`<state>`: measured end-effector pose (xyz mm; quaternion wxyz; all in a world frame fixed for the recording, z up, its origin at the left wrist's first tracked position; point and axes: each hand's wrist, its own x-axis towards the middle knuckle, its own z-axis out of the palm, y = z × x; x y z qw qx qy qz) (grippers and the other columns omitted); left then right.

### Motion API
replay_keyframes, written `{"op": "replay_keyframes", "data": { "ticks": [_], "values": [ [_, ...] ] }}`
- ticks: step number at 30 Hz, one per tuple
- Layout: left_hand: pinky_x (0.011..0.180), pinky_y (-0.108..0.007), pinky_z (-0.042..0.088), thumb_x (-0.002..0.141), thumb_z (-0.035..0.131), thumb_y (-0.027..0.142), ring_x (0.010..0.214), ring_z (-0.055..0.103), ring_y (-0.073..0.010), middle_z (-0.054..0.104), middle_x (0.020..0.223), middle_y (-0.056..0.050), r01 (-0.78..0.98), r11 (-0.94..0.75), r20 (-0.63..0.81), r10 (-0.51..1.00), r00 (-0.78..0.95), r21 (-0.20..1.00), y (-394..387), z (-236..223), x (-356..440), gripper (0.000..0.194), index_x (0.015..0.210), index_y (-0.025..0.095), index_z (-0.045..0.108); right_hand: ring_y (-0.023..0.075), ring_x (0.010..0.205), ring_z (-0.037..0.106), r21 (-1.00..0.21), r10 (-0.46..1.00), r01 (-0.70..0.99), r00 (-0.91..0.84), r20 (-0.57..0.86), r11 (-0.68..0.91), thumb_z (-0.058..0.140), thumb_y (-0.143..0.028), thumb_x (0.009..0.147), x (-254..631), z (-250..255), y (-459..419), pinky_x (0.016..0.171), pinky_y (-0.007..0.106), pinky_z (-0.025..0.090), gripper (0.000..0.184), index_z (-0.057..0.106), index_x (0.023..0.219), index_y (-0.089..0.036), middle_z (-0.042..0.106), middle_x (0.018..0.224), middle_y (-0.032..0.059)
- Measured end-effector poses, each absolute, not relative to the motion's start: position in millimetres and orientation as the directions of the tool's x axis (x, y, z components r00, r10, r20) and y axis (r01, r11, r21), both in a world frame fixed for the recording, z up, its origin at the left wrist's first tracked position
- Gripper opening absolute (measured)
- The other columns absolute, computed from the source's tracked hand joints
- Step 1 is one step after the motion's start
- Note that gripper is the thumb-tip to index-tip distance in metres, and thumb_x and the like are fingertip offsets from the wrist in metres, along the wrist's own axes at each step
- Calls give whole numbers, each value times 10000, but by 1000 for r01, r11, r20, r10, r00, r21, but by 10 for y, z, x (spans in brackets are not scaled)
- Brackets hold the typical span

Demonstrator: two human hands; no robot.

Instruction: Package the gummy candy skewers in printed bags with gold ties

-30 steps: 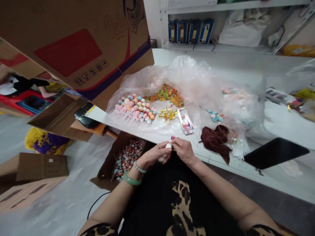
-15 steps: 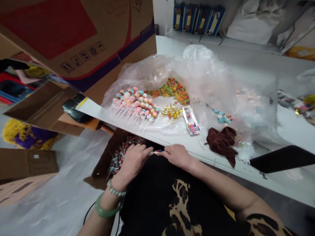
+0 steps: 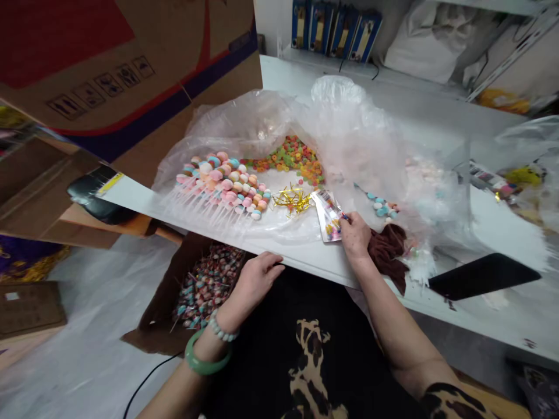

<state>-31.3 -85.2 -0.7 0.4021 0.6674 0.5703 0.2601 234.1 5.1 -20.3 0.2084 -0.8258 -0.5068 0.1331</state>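
Note:
My right hand (image 3: pixel 356 235) is over the table's front part, its fingertips closed on the edge of a small printed plastic bag (image 3: pixel 327 218) with colourful pictures. Near the table's front edge is my left hand (image 3: pixel 261 278), holding nothing, thumb and fingers slightly apart. Beside the bag lie gold twist ties (image 3: pixel 292 199). Rows of pastel candy skewers (image 3: pixel 227 185) on white sticks rest on clear plastic sheeting to the left. Ring-shaped gummy candies (image 3: pixel 301 160) are heaped behind them. Below my left hand, an open brown box (image 3: pixel 148 320) holds many wrapped candies (image 3: pixel 207 285).
A large cardboard carton (image 3: pixel 174 110) stands at the left. Brown cloth (image 3: pixel 388 250) and a black phone-like slab (image 3: pixel 484 276) lie at the right. Crumpled clear plastic (image 3: pixel 367 134) covers the table's middle. Blue boxes (image 3: pixel 336 32) stand on a shelf behind.
My hands have parted from the small colourful wrapped item they held together. The right hand has moved forward onto the printed bag, whose edge is raised. The view has shifted rightward.

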Motion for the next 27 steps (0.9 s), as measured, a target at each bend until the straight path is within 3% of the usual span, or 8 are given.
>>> {"op": "replay_keyframes", "data": {
  "ticks": [7, 11, 13, 17, 20, 23, 25, 27],
  "values": [
    [628, -254, 477, 767, 657, 320, 628, 588, -122, 674, 762, -29, 89, 354, -364, 884, 292, 931, -633, 49, 218, 212, 878, 154, 728, 199, 819, 584, -766, 802, 629, 523, 288, -135, 555, -351, 809, 2524, -266, -65, 728, 305, 439, 238, 717, 856, -182, 674, 908, 77],
    [565, -235, 490, 730, 748, 404, 632, 623, -111, 672, 908, -72, -93, 534, -474, 807, 354, 840, -510, 33, 495, 376, 986, 135, 683, 155, 573, 545, -955, 812, 288, 574, 107, -78, 531, -414, 800, 2436, -390, -166, 566, 282, 446, 310, 663, 929, -164, 634, 726, 12],
    [512, -226, 488, 709, 773, 432, 589, 620, -103, 658, 899, -75, -100, 577, -500, 770, 395, 810, -433, 4, 606, 405, 950, 126, 660, 156, 534, 537, -944, 817, 303, 572, 71, -130, 520, -421, 811, 2418, -427, -182, 552, 283, 439, 291, 641, 899, -171, 606, 651, -6],
    [388, -208, 427, 749, 726, 480, 456, 569, -84, 620, 787, -55, 5, 588, -524, 717, 461, 809, -321, -43, 690, 390, 807, 106, 632, 209, 798, 607, -753, 813, 646, 503, 293, -128, 522, -383, 822, 2524, -396, -164, 774, 339, 471, 231, 651, 781, -195, 665, 826, 79],
    [389, -214, 431, 771, 701, 495, 465, 575, -91, 627, 807, -68, -24, 594, -529, 733, 428, 804, -318, -7, 664, 398, 823, 104, 651, 214, 892, 597, -790, 747, 612, 536, 393, -23, 553, -390, 818, 2566, -291, -208, 834, 347, 469, 234, 665, 775, -190, 656, 918, 96],
    [483, -220, 483, 710, 773, 458, 616, 642, -121, 658, 957, -93, -186, 583, -477, 778, 409, 791, -360, 71, 644, 421, 960, 130, 685, 150, 654, 558, -966, 787, 251, 584, 197, 55, 611, -413, 807, 2399, -158, -334, 625, 279, 464, 229, 663, 829, -191, 604, 716, 9],
    [590, -240, 520, 659, 821, 407, 723, 667, -144, 670, 996, -86, -336, 550, -422, 821, 385, 764, -385, 111, 635, 455, 1014, 154, 691, 106, 496, 473, -998, 888, -52, 458, -43, -21, 651, -412, 777, 2183, -87, -427, 471, 232, 377, 226, 643, 835, -194, 563, 617, -34],
    [653, -258, 529, 623, 843, 373, 731, 658, -142, 679, 937, -70, -464, 498, -411, 867, 281, 733, -400, 128, 597, 408, 928, 142, 702, 87, 430, 434, -966, 939, -211, 278, -203, -146, 680, -396, 743, 1941, -48, -502, 411, 213, 313, 223, 616, 808, -193, 563, 570, -46]
  ]
}}
